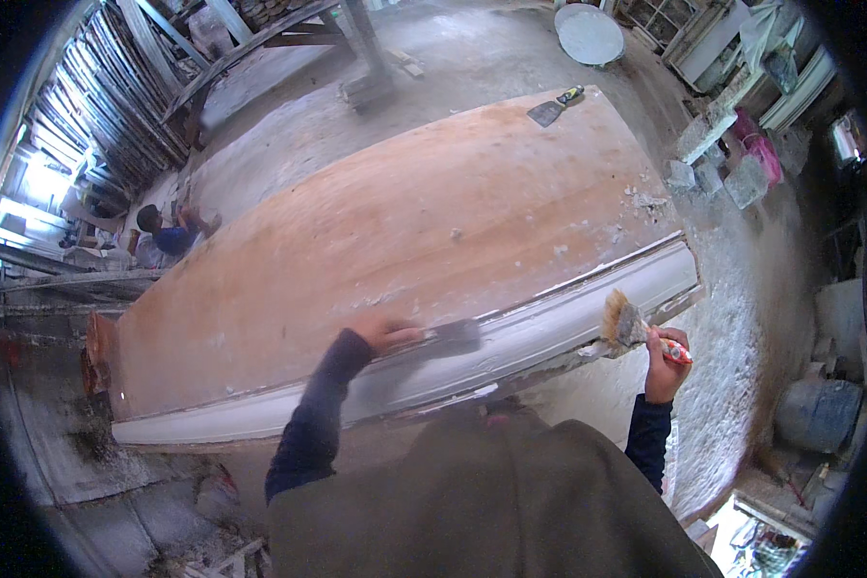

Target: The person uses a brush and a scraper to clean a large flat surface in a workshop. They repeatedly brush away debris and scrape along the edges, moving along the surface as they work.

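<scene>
A long white moulding (539,308), likely plaster, runs along the near edge of a brownish board (414,212). My left hand (387,331) is closed on a putty knife, smeared by motion; its wide grey blade (456,335) lies over the moulding's upper edge. To the right, my right hand (667,364) grips the red and white handle of a wide paintbrush (622,318). The brush's pale bristles point up and left, beside the moulding's near edge at its right end. Whether they touch it I cannot tell.
Another scraper (555,106) with a black and yellow handle lies at the board's far right corner. White crumbs (645,200) dot the board's right side. A person (169,233) is low beyond its left end. A blue drum (817,414) and a round white disc (590,35) stand farther off.
</scene>
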Motion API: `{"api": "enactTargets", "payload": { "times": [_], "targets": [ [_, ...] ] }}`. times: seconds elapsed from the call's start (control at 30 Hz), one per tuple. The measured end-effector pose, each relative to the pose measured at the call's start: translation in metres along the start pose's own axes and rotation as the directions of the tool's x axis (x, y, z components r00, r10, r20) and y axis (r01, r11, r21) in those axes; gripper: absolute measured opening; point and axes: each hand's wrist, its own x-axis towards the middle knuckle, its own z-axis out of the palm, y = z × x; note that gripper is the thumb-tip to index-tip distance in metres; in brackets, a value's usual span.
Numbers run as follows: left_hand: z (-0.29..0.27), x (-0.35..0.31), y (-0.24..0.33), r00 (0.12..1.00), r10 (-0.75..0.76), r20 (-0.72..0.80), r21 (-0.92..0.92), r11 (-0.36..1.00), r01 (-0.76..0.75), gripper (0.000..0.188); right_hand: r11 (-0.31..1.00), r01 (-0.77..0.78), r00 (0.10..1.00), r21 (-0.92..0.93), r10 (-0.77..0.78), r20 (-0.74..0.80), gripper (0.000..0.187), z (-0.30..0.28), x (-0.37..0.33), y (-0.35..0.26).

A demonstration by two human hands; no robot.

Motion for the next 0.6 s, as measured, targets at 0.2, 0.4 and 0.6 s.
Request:
{"api": "enactTargets", "payload": {
  "times": [0.2,0.4,0.6],
  "targets": [
    [0.009,0.048,0.024,0.993,-0.029,-0.110,0.149,0.988,0.046,0.040,1.000,0.023,0.999,0.004,-0.023,-0.038,0.006,0.008,-0.007,-0.014],
    [-0.004,0.022,0.015,0.992,-0.122,-0.012,0.086,0.989,0.122,0.039,0.998,0.050,0.997,0.030,-0.048,-0.054,0.008,0.006,-0.010,-0.023],
    [0.010,0.094,0.022,0.996,0.057,-0.066,0.092,0.994,-0.051,0.040,0.996,-0.005,0.999,0.090,0.009,-0.042,0.006,0.023,-0.002,-0.030]
  ]
}}
